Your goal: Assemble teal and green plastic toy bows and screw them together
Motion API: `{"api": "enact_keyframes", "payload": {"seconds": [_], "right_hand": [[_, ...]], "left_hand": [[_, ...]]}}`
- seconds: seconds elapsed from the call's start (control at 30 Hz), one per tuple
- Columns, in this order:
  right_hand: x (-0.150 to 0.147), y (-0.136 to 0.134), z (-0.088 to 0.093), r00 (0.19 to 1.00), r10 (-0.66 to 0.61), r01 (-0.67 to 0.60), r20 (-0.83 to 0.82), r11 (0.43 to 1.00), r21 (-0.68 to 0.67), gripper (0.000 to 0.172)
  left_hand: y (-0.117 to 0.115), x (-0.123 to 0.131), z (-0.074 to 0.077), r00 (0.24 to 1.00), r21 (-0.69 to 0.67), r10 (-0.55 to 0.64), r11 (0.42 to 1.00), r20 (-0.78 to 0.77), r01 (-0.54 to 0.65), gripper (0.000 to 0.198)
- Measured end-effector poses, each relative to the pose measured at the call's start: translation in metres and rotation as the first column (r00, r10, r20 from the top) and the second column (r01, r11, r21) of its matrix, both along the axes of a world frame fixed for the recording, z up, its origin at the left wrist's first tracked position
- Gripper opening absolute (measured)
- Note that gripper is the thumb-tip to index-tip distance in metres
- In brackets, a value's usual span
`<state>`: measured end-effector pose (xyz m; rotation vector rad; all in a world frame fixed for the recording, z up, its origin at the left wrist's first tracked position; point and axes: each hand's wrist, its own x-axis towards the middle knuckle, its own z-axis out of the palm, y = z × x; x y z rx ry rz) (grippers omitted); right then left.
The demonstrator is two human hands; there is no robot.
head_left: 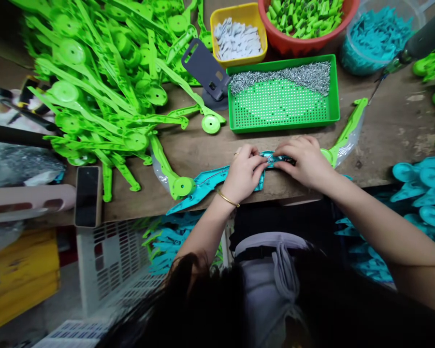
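My left hand (243,170) and my right hand (304,159) press together on a teal plastic blade-shaped part (206,182) at the front edge of the wooden table (387,140). Both hands have their fingers curled and pinched on the teal part's middle. A green plastic part with a round hub (174,180) lies just left of my left hand. Another green part with a clear blade (348,133) lies right of my right hand. What sits under my fingertips is hidden.
A big heap of green plastic parts (101,72) fills the left. Behind my hands stands a green tray of small screws (282,96), a yellow tub of grey pieces (239,36), a red bowl (304,21), a tub of teal pieces (377,36). A phone (87,195) lies left.
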<state>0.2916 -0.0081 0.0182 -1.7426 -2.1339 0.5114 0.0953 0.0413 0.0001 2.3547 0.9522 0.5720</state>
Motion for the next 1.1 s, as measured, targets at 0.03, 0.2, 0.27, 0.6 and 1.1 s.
{"api": "enact_keyframes", "payload": {"seconds": [0.03,0.2,0.27,0.6,1.1], "right_hand": [[0.000,0.000,0.000,1.000,-0.013,0.013,-0.007,1.000,0.001,0.015],[-0.004,0.000,-0.003,1.000,-0.006,0.006,0.014,0.999,0.034,0.017],[-0.008,-0.002,-0.004,0.997,-0.027,0.022,0.072,0.997,0.069,0.020],[-0.019,0.000,0.001,0.960,-0.058,0.029,0.275,0.994,0.108,0.025],[-0.004,0.006,0.000,0.994,0.025,-0.023,0.110,1.000,-0.020,0.023]], "left_hand": [[0.001,0.000,0.000,1.000,-0.003,-0.008,1.000,-0.003,0.008,0.018],[-0.001,0.009,0.000,0.996,0.063,0.050,0.997,-0.073,-0.046,0.017],[-0.002,0.015,-0.001,0.991,0.104,0.092,0.991,-0.095,-0.082,0.019],[-0.006,0.008,0.000,0.998,0.038,0.050,0.998,0.039,-0.051,0.014],[-0.007,0.020,-0.005,0.988,0.111,0.152,0.983,-0.025,-0.148,0.014]]}}
